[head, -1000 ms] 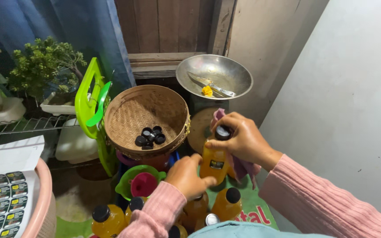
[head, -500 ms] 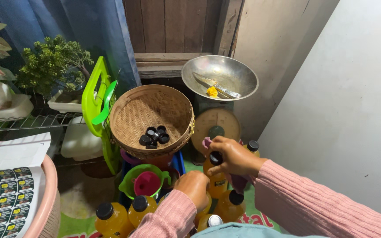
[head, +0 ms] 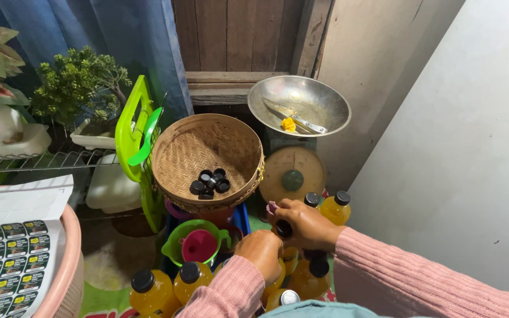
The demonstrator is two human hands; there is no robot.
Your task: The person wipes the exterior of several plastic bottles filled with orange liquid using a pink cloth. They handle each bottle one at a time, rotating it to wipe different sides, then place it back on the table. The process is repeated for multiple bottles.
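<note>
Orange-filled plastic bottle with black cap (head: 282, 238): low centre, among other bottles, gripped by both hands.
Left hand (head: 264, 253): clenched round bottle body, pink knit sleeve.
Right hand (head: 303, 224): fingers closed on the black cap at bottle top.
Neighbour orange bottles (head: 148, 291): standing just beside, capped black.
Pink funnel in green bowl (head: 198, 244): left of hands.
Round woven basket (head: 175, 147): behind, held loose black caps (head: 210, 181).
Green dial scale with steel pan (head: 319, 97): farthest, knife lay in pan.
</note>
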